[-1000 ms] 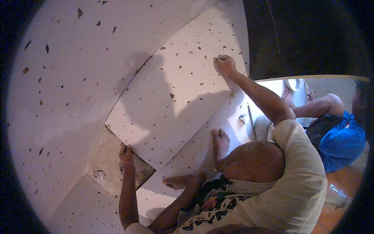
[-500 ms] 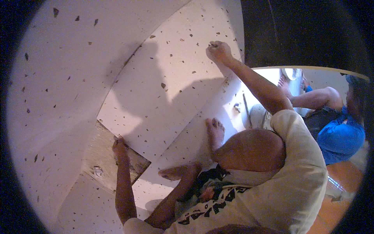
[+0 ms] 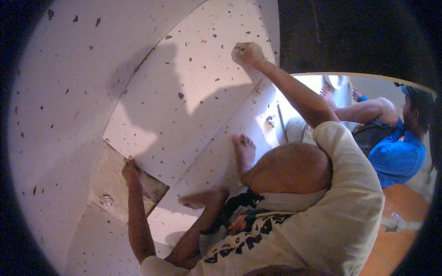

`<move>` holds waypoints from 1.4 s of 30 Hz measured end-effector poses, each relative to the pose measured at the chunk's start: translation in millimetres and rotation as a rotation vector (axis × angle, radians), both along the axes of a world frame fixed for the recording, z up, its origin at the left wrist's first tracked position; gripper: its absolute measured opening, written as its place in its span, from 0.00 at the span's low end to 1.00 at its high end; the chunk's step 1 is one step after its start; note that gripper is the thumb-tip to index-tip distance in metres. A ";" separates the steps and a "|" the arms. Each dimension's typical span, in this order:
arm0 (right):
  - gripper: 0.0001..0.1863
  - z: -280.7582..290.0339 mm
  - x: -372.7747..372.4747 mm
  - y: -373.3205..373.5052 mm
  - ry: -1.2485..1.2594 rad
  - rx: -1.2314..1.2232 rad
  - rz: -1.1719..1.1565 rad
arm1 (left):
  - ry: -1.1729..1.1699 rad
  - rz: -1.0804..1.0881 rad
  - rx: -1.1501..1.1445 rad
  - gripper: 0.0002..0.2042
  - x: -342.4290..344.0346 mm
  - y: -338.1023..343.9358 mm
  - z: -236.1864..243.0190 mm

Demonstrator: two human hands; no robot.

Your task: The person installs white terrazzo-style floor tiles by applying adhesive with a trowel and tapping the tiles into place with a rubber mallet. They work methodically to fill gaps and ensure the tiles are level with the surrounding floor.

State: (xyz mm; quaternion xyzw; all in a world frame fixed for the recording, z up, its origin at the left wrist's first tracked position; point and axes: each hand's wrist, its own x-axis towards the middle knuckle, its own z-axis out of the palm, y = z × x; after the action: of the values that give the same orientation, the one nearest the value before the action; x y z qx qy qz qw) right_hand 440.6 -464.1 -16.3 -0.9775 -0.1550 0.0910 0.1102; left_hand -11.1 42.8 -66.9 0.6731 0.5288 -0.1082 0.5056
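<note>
Beneath the right grip, curled into a fist in the head view, a pale speckled slab stretches toward the left grip, whose fingertips touch its near edge; how far those fingers are open, or whether they have hold of the slab, cannot be told. Just below the left grip, a rough brown patch bears a small whitish piece. Well to the right of both grips sits a person in blue.
</note>
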 end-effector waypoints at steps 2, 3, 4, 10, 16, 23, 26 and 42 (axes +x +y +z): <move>0.14 -11.9 -0.2 -17.7 -0.104 0.036 0.032 | -0.050 0.116 -0.142 0.22 5.3 -3.3 -2.7; 0.14 -14.5 1.5 -16.6 -0.097 0.033 0.041 | -0.077 -0.072 0.036 0.21 -1.0 3.5 -9.3; 0.15 -15.5 3.2 -15.4 -0.092 0.029 0.051 | -0.104 -0.258 0.212 0.19 -5.0 9.4 -16.5; 0.14 -6.5 -8.0 -15.4 -0.158 0.051 0.013 | -0.062 0.073 -0.014 0.15 27.7 -28.3 30.4; 0.16 8.5 -4.0 -0.4 -0.014 0.100 0.009 | -0.148 -0.049 0.039 0.15 -9.3 4.4 -14.5; 0.17 -11.0 -6.4 -22.8 -0.197 0.099 0.068 | -0.031 -0.141 0.157 0.20 9.7 1.6 -2.1; 0.19 -5.8 -8.5 -9.2 -0.121 0.075 0.077 | 0.049 -0.284 0.308 0.20 4.6 3.0 -5.4; 0.25 33.8 -54.0 25.4 -0.314 0.209 0.133 | 0.061 -0.361 0.352 0.21 -2.1 21.3 -29.3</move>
State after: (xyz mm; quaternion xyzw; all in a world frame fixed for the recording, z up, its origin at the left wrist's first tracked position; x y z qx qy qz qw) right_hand 386.5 -438.7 17.5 -0.9505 -0.2431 -0.0720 0.1794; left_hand -13.2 64.1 -96.2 0.8306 0.4257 -0.1231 0.3372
